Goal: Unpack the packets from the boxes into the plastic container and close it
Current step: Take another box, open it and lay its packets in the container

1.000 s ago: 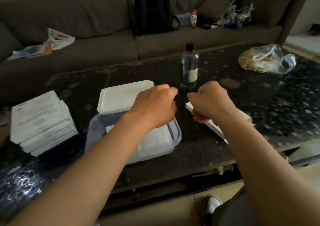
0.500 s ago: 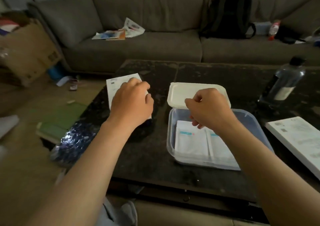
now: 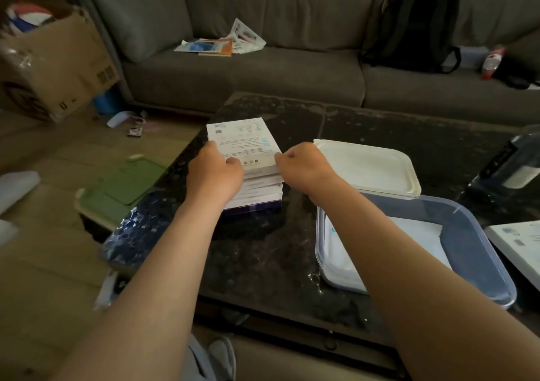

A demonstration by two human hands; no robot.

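Dimly lit living room: grey fabric sofa [image 3: 277, 74] across the far side, bearing black backpack [image 3: 415, 27] at right and loose papers [image 3: 222, 44] at left; dark speckled coffee table [image 3: 380, 123] in front; pale wood floor [image 3: 43, 278] with open cardboard box [image 3: 58, 68] beside the sofa's end.

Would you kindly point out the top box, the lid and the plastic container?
top box [image 3: 242, 141], head view, printed face.
lid [image 3: 365, 167], head view, flat top.
plastic container [image 3: 470, 246], head view, right wall.

Five or so boxes [image 3: 242, 141] stacked — one more box [image 3: 517, 243] apart. One container [image 3: 479, 252], one lid [image 3: 368, 167], one bottle [image 3: 514, 170].
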